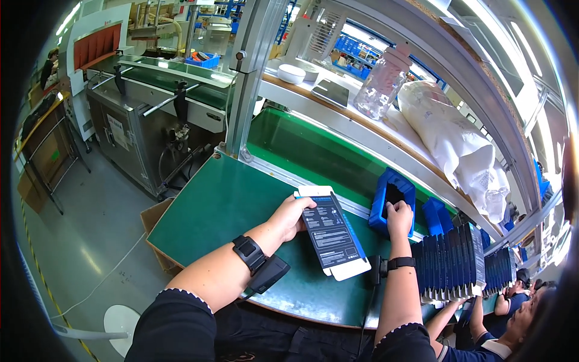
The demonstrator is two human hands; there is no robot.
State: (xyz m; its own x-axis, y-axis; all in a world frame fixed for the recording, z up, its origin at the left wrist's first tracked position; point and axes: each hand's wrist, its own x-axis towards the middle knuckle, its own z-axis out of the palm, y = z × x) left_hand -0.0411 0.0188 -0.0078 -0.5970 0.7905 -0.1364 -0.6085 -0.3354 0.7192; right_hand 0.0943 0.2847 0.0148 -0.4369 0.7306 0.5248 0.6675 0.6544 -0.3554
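My left hand (291,218) is closed on the left edge of a flat dark printed carton (332,235), its thumb lying over the printed face. White flaps stick out at both ends of the carton, which is tilted above the green table (211,205). Farther right, my right hand (399,218) reaches into the near part of a blue bin (376,210). Its fingers are pinched together, and whatever they hold, if anything, is hidden. Dark contents (394,193) show deeper in the bin. A wristband with a black device sits on each of my wrists.
A smaller blue bin (436,216) stands right of the first. Rows of upright dark cartons (449,262) fill the right side, beside a co-worker's arms (449,320). Behind the table runs a green conveyor (301,145), below a shelf with a clear jar (380,87) and white bag (449,123).
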